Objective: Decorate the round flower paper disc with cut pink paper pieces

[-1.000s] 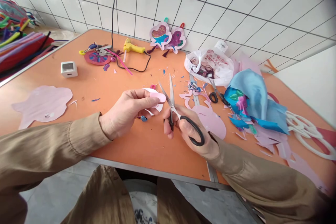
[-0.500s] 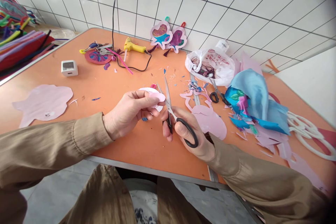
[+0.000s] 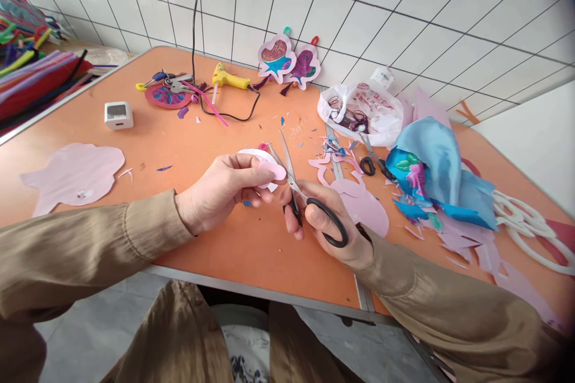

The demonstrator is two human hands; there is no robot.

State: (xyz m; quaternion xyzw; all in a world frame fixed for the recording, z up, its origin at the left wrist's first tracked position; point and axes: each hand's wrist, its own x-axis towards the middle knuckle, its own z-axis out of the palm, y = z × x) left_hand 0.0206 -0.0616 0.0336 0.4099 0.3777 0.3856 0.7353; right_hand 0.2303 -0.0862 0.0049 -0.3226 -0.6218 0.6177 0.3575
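Observation:
My left hand (image 3: pixel 220 191) pinches a small pink paper piece (image 3: pixel 273 170) above the orange table (image 3: pixel 215 245). My right hand (image 3: pixel 335 228) grips black-handled scissors (image 3: pixel 300 191), blades slightly apart and set against the right edge of that piece. Under the piece lies a white round cutout (image 3: pixel 251 154). Both sleeves are tan.
A large pink cutout (image 3: pixel 72 175) lies far left, a white cube (image 3: pixel 118 115) behind it. A yellow glue gun (image 3: pixel 229 79), keys and two decorated cutouts (image 3: pixel 287 62) stand by the tiled wall. Right: plastic bag (image 3: pixel 359 111), second scissors (image 3: pixel 372 161), blue fabric (image 3: pixel 431 161), pink scraps, white rings (image 3: pixel 530 230).
The scissors' blades have narrowed onto the pink piece and shifted slightly left. My left hand has turned the piece a little.

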